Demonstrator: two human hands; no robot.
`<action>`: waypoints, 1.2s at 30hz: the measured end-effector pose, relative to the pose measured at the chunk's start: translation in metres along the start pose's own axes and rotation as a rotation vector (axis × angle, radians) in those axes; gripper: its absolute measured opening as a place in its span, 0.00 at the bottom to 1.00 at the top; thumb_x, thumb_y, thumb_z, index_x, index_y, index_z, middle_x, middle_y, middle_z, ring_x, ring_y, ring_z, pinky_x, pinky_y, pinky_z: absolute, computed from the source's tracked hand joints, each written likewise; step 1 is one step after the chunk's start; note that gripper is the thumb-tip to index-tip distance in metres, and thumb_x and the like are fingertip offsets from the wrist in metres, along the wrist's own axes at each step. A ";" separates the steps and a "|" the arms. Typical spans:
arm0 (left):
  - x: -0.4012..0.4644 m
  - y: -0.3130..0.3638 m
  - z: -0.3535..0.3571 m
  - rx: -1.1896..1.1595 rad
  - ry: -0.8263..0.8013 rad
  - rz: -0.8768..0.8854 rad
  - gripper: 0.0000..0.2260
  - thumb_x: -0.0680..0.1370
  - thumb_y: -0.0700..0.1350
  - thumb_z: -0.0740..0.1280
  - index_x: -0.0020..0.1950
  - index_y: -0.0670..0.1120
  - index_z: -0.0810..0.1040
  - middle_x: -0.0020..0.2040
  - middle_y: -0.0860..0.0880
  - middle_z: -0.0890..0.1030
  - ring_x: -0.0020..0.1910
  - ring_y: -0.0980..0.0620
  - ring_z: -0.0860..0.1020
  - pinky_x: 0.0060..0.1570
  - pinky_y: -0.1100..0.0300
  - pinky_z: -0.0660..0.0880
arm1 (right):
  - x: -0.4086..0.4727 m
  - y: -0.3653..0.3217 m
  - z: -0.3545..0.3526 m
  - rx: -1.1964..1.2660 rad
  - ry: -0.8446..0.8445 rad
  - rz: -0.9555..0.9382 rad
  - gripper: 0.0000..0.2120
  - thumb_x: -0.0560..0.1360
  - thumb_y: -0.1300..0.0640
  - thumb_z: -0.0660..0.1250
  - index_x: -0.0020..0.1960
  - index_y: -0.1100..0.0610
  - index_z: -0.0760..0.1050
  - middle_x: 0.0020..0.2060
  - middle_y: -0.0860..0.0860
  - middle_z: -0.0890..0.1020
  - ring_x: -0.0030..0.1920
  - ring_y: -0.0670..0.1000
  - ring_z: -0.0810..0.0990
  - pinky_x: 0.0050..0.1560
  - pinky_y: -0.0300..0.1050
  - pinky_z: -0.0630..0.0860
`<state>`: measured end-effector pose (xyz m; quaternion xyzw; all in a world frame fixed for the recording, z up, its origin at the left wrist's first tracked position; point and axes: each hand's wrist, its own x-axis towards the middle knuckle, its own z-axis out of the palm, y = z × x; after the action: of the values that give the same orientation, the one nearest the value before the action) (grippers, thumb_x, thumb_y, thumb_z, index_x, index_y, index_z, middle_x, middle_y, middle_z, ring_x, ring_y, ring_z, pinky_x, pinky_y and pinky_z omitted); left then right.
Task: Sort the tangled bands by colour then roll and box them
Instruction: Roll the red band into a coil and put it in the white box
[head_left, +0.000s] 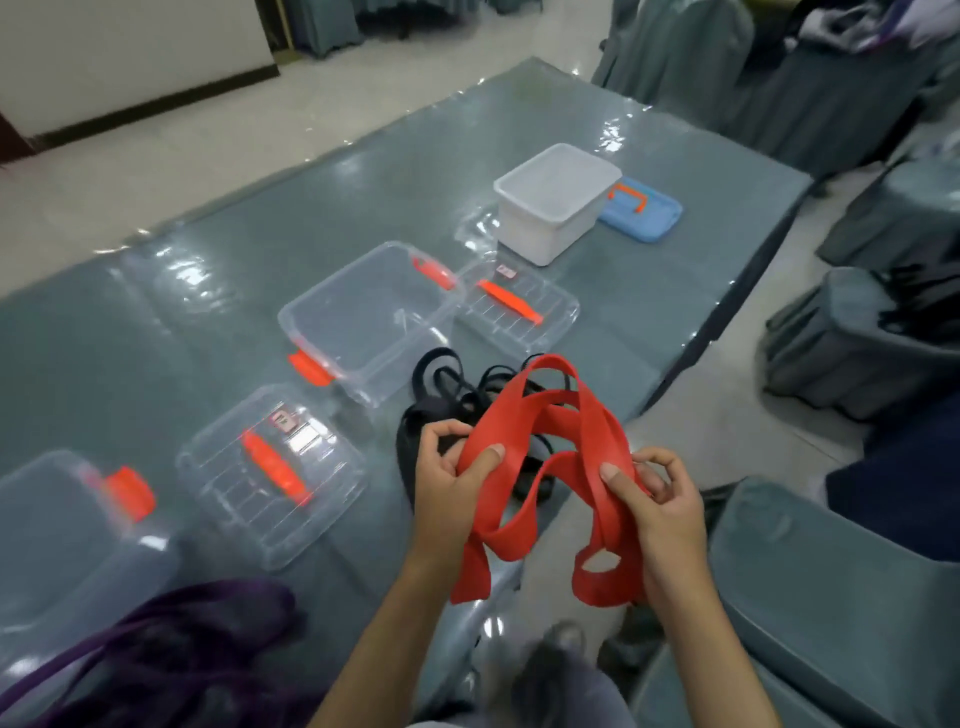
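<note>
Two hands holding one wide red rubber band, looped and twisted, above the near right edge of the grey-green plastic-covered table. Left hand curled round the band's left strands, thumb pressed on top; right hand pinching the right strands between thumb and curled fingers. Long axis of the red loops running near to far: upper arcs pointing away towards the far side, two lower ends hanging down past the table edge towards the floor.

Near left, at the table's front edge: a heap of dark purple bands, partly blurred. Left of the hands, a clear plastic box with an orange latch, and beside it a clear flat lid with an orange handle. Directly behind the red band, touching nothing but the table: a tangle of black bands, close to the right edge. Beyond that, a second clear open box with orange latches, its clear lid with an orange handle just to the right.

Farther still, a white opaque tub, with a blue lid with an orange handle to its right. Bare table surface open on the far left and between the boxes; little room to the right, where the edge drops to the floor beside grey-green covered chairs.
</note>
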<state>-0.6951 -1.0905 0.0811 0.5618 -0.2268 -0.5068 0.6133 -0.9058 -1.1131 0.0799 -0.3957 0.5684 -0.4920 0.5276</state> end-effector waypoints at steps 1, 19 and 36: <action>0.010 -0.002 0.017 0.014 0.009 -0.001 0.16 0.70 0.43 0.76 0.53 0.49 0.74 0.44 0.45 0.86 0.37 0.49 0.81 0.36 0.59 0.80 | 0.019 -0.003 -0.008 0.004 0.011 0.000 0.18 0.63 0.47 0.83 0.48 0.45 0.78 0.46 0.57 0.89 0.39 0.52 0.86 0.37 0.44 0.83; 0.197 -0.023 0.290 0.091 0.060 0.072 0.20 0.80 0.34 0.73 0.64 0.53 0.72 0.49 0.45 0.89 0.43 0.49 0.87 0.43 0.57 0.83 | 0.332 -0.083 -0.123 -0.076 -0.100 -0.104 0.17 0.75 0.62 0.78 0.57 0.44 0.81 0.44 0.53 0.89 0.44 0.56 0.89 0.42 0.48 0.86; 0.402 -0.038 0.382 0.217 0.154 -0.015 0.15 0.79 0.32 0.73 0.58 0.49 0.76 0.53 0.42 0.86 0.48 0.50 0.85 0.49 0.53 0.83 | 0.580 -0.106 -0.090 -0.415 -0.237 -0.119 0.22 0.74 0.66 0.77 0.58 0.43 0.81 0.45 0.40 0.89 0.47 0.40 0.87 0.49 0.34 0.82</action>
<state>-0.8784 -1.6123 0.0311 0.6637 -0.2284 -0.4391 0.5608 -1.0780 -1.6834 0.0576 -0.5836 0.5670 -0.3449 0.4681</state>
